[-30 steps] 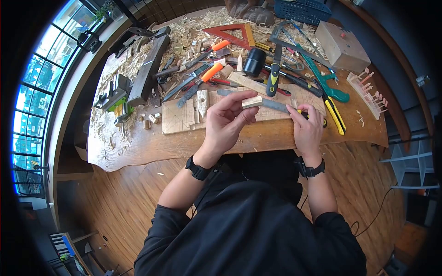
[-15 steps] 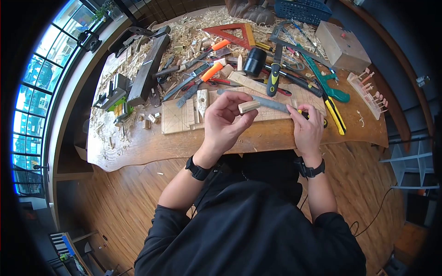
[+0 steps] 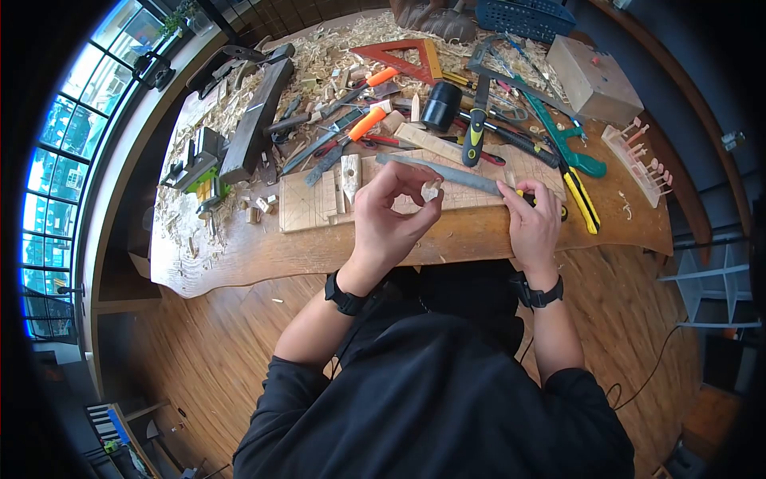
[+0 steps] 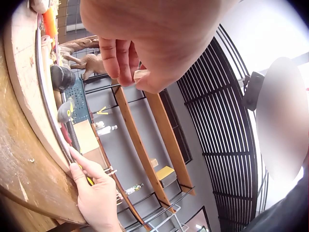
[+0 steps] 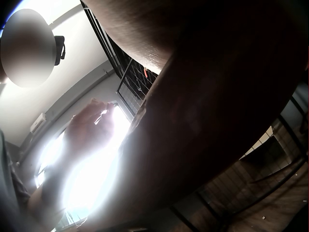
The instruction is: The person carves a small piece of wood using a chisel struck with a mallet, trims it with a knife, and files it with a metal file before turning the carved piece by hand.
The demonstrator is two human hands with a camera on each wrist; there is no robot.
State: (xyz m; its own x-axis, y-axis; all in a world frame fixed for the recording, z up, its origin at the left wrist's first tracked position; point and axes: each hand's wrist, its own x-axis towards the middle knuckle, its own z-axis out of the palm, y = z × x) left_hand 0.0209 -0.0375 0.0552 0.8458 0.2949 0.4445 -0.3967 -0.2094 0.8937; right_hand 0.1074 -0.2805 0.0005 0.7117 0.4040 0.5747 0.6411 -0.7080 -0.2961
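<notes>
My left hand [image 3: 384, 217] is raised over the front of the bench and pinches a small wood block [image 3: 431, 191] between thumb and fingertips. The block's pale end faces the head camera; in the left wrist view only a bit of the block [image 4: 141, 74] shows past the thumb. A flat grey metal file [image 3: 467, 179] lies along the wooden board [image 3: 307, 206], just behind the block. My right hand [image 3: 536, 225] grips the file near its black and yellow handle [image 3: 563, 213], thumb and forefinger at the blade. The right wrist view is mostly dark.
A piece of wood with holes [image 3: 351, 177] lies on the board. Behind are a black mallet [image 3: 441, 107], an orange-handled chisel [image 3: 367, 124], a green-handled saw [image 3: 570, 152] and many shavings. A wooden plane [image 3: 257, 120] and a vise [image 3: 199, 164] stand left, a wooden box [image 3: 594, 80] right.
The block in my left hand has turned from lying lengthwise to end-on toward the head camera, the fingers shifting around it. My right hand and the file have stayed in place.
</notes>
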